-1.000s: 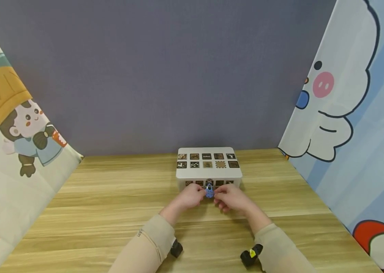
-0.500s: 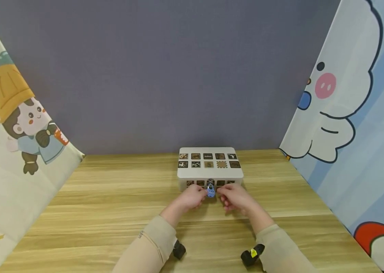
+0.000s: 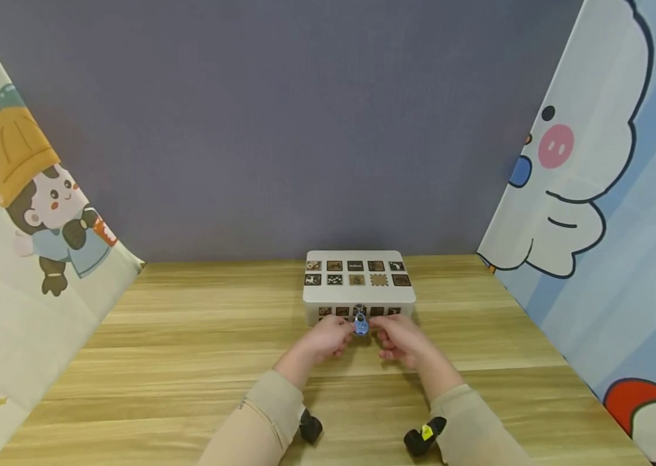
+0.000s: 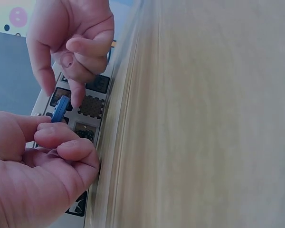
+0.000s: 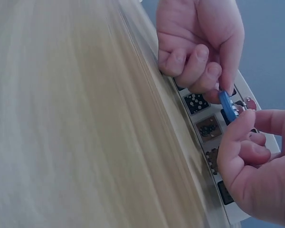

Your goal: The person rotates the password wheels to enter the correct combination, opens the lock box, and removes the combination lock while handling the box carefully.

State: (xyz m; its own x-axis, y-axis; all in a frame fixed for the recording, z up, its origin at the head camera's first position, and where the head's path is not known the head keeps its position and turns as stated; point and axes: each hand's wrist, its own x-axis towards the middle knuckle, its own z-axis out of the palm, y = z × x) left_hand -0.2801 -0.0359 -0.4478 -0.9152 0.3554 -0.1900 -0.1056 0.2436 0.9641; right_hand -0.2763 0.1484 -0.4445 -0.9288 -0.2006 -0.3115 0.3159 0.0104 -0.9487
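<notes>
A blue combination padlock (image 3: 361, 325) hangs from the front clasp of a white box (image 3: 328, 295) printed with small dark pictures. My left hand (image 3: 328, 336) pinches the padlock's left edge between thumb and forefinger, its other fingers curled under, as the left wrist view shows. On the other side, my right hand (image 3: 402, 340) has thumb and index finger parted, the index fingertip right at the padlock. Its remaining fingers are loosely bent. Small pale dials show on the padlock (image 5: 228, 105) in the right wrist view.
The box stands at the back of a wood-grain table (image 3: 211, 336), near a grey upright panel (image 3: 281, 129). Cartoon-printed cloths hang at left and right. Black wrist cameras (image 3: 424, 437) sit below both sleeves.
My right fingers draw a little away from the padlock, then come close to it again. My left hand keeps its pinch, and the padlock tilts slightly.
</notes>
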